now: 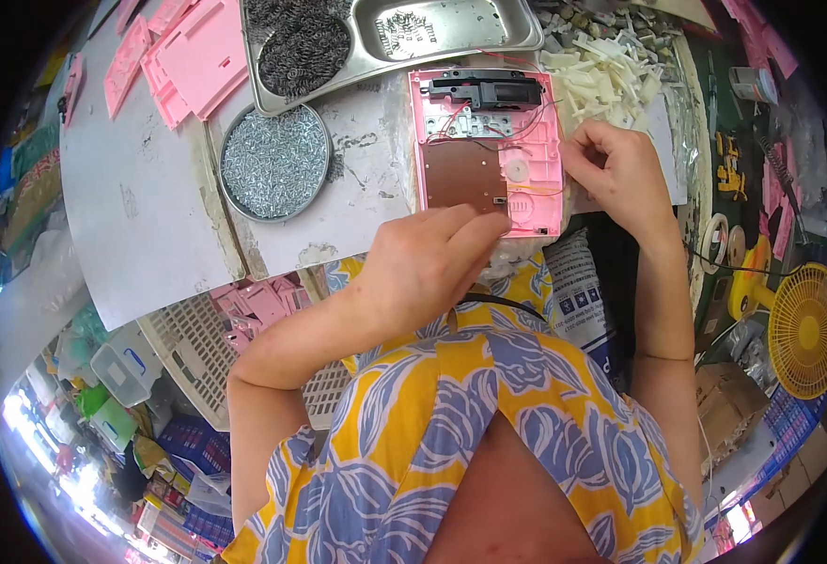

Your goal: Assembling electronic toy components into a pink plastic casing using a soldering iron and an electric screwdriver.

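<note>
A pink plastic housing [536,155] lies in front of me at the table's front edge. In it are a brown circuit board [465,174], a black mechanism [484,91] at the far end, a perforated metal plate [470,125] and thin red and dark wires. My left hand [428,254] reaches over the housing's near edge, its fingers closed by the board's near corner; whatever they grip is hidden. Beside the housing's right wall, my right hand [625,174] has thumb and forefinger pinched together. I cannot make out what is between them.
A round tin of small silver screws [274,162] stands left of the housing. Behind it, a metal tray [451,42] holds dark springs [303,54]. Pink panels [193,61] lie far left, white plastic pieces [616,75] back right. A yellow fan [805,329] stands at right.
</note>
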Action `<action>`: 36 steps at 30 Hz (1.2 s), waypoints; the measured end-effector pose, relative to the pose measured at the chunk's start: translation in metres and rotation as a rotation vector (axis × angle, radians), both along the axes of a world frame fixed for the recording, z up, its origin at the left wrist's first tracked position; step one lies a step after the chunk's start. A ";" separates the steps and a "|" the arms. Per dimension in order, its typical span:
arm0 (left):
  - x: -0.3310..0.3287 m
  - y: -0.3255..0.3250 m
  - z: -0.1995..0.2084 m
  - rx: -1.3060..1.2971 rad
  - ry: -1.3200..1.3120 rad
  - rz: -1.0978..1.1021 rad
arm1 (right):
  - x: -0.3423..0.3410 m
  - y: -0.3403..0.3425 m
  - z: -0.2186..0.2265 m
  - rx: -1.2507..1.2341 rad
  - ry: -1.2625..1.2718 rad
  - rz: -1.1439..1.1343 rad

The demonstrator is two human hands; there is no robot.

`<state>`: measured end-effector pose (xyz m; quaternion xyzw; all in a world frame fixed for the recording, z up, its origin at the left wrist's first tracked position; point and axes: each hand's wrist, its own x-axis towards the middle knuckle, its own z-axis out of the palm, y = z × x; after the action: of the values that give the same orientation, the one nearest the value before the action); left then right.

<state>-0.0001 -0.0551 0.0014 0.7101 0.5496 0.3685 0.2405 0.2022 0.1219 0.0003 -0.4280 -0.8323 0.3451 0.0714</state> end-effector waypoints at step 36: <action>-0.041 -0.051 -0.014 -0.148 0.126 0.263 | -0.014 -0.088 0.007 0.314 0.266 0.440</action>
<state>-0.0415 -0.1061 -0.0123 0.6341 0.6776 0.3100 0.2067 0.1885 0.0335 0.0074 -0.1720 -0.9316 0.2723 0.1685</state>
